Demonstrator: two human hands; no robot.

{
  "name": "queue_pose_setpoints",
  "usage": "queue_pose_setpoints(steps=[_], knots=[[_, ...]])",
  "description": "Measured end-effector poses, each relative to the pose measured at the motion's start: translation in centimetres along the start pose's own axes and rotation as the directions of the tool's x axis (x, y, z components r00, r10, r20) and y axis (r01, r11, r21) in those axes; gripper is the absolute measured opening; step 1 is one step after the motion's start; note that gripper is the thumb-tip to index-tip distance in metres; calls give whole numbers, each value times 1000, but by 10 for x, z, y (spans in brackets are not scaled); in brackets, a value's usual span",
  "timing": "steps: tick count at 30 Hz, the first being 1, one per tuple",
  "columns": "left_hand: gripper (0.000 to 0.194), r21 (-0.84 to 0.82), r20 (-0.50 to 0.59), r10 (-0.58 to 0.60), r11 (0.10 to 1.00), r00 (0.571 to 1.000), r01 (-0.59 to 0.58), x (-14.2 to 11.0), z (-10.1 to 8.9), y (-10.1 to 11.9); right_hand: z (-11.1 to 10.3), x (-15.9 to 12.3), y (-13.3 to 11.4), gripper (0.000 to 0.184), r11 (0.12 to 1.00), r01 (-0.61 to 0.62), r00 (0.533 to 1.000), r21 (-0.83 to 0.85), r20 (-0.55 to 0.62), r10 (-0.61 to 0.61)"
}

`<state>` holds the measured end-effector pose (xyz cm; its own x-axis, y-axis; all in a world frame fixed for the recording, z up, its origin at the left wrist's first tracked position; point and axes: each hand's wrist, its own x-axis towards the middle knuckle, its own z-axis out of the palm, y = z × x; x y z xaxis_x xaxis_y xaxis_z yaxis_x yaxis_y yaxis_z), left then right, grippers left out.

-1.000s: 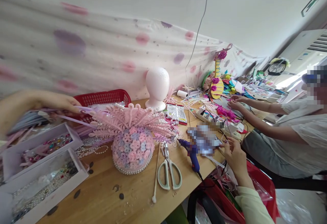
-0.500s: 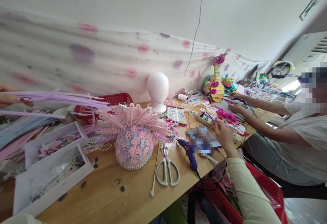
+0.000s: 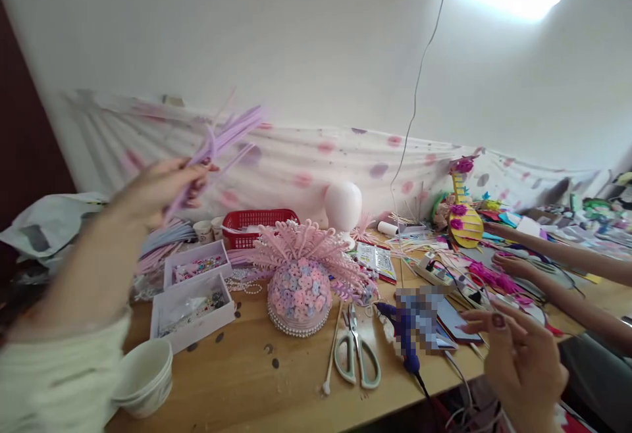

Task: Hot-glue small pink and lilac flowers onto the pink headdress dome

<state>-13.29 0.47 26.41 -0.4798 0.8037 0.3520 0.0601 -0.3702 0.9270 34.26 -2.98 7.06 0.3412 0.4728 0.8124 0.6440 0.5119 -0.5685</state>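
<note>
My left hand [image 3: 180,183], raised at the left and partly blurred, is closed around a bundle of lilac pipe cleaners [image 3: 232,131] whose ends fan up to the right. At the lower right, my right hand [image 3: 526,364] has thumb and fingers drawn together; what they hold, if anything, I cannot make out. Between the hands stands a headdress [image 3: 299,295] covered in pink and lilac little flowers, with pink pipe-cleaner plumes and a pearl rim. Scissors [image 3: 356,354] lie beside a thin stick with a white tip [image 3: 330,370]. A blue glue gun [image 3: 405,337] rests nearer my right hand.
White boxes of beads [image 3: 192,311], paper cups [image 3: 144,374] and a red basket [image 3: 259,219] stand at left. A white foam head [image 3: 343,206] is behind the headdress. Rightward are a power strip [image 3: 434,272], a yellow lute-shaped craft [image 3: 465,226] and a co-worker's hands [image 3: 513,265].
The view has turned left and upward. My left hand has lifted the pipe cleaners higher, now tilted upward. My right hand has drawn back from near the power strip toward the table's front edge.
</note>
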Motion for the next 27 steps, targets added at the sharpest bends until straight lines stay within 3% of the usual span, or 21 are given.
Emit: queue_pose_setpoints(steps=[2,4,6,7,9,12,15,20,23,27], knots=[[12,-277,127,-39,958,991,73,-42,18,-26,18,-25,-45,27,985,29,999,171,41,-37],[10,-465,269,-68,864,961,192,-86,37,-57,40,-54,-87,20,939,-77,976,334,219,2],[34,-545,394,-135,762,909,350,-126,57,-85,65,-81,-120,23,857,-308,906,413,403,132],[41,-581,401,-164,715,901,389,-144,65,-96,78,-92,-133,25,804,-404,855,436,492,164],[47,-558,449,-252,670,857,489,-170,75,-113,101,-109,-149,31,743,-521,766,420,614,190],[54,-486,447,-390,650,805,584,-189,76,-129,121,-125,-153,29,758,-520,770,393,601,217],[59,-432,390,-450,681,803,591,-199,68,-140,126,-137,-146,26,770,-523,780,365,570,259],[55,-245,331,-480,787,812,566,-216,59,-161,126,-164,-138,28,676,-630,675,383,701,232],[48,-151,268,-436,862,859,484,-220,52,-171,126,-176,-137,26,709,-599,680,373,705,203],[39,-9,121,-319,946,940,323,-217,31,-186,122,-183,-129,26,765,-555,750,325,594,291]])
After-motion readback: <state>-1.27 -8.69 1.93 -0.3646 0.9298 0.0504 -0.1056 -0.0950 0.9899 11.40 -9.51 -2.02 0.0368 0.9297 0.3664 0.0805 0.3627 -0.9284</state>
